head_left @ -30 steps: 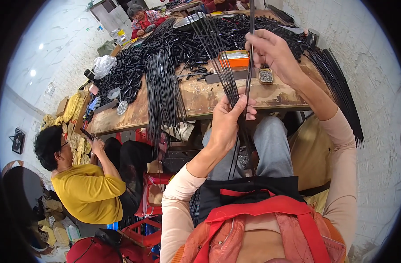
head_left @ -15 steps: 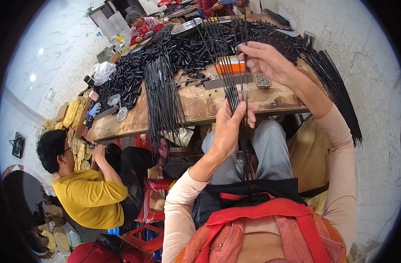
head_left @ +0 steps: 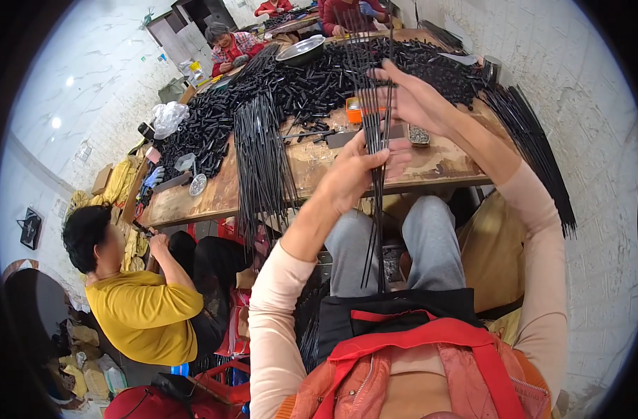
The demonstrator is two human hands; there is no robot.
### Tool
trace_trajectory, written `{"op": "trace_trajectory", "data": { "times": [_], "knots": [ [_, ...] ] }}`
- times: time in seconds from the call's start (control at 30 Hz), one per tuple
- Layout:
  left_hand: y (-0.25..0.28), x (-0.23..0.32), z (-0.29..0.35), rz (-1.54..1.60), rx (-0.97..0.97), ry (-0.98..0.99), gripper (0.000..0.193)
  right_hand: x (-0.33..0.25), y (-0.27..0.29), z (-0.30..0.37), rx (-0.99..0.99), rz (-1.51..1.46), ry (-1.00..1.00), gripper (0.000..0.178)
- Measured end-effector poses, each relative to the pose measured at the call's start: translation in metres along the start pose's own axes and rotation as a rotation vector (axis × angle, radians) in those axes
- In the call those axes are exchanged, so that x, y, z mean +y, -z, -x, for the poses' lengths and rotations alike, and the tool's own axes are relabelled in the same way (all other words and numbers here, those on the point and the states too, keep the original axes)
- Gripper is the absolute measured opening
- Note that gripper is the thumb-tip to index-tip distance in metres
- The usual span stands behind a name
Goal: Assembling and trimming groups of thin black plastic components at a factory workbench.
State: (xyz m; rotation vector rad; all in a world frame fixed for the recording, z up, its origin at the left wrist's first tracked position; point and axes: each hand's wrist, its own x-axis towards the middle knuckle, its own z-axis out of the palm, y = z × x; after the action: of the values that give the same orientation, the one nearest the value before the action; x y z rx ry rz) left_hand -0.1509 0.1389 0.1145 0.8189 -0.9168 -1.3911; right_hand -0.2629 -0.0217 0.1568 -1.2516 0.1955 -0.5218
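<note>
A loose bundle of long, thin black rods (head_left: 377, 241) stands nearly upright before me, with its lower ends over my lap. My left hand (head_left: 352, 173) is closed round it at about mid-height. Higher up, my right hand (head_left: 420, 105) has its fingers stretched out and lies against the rods, thumb raised, without gripping them. Rods partly cover those fingertips. Behind the bundle on the wooden table (head_left: 319, 164) are an orange box (head_left: 353, 110), a dark flat bar (head_left: 343, 139) and a small square tin of tiny metal pieces (head_left: 419, 135).
A heap of short black tubes (head_left: 291, 87) covers the table's far side, with a metal bowl (head_left: 301, 50) on it. More rods (head_left: 263, 153) overhang the near edge; another stack (head_left: 532, 153) lies right. A person in yellow (head_left: 144, 300) sits left; others work at the back.
The bundle has risen, its lower ends now showing above my lap, and my left hand has shifted up with it. My right fingers have gone from pinching at a rod to stretched out.
</note>
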Motion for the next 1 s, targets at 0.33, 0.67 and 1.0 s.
{"op": "trace_trajectory", "data": {
  "times": [0.33, 0.67, 1.0],
  "knots": [
    [-0.004, -0.001, 0.011, 0.118, -0.070, 0.090, 0.040, 0.000, -0.011, 0.013, -0.227, 0.017, -0.063, 0.036],
    [-0.011, -0.013, 0.022, 0.159, -0.064, 0.072, 0.041, -0.004, -0.005, 0.036, -0.293, 0.115, -0.099, 0.039],
    [0.002, -0.011, -0.001, 0.062, -0.084, 0.046, 0.046, -0.009, -0.018, 0.036, -0.148, 0.326, -0.017, 0.039]
  ]
}}
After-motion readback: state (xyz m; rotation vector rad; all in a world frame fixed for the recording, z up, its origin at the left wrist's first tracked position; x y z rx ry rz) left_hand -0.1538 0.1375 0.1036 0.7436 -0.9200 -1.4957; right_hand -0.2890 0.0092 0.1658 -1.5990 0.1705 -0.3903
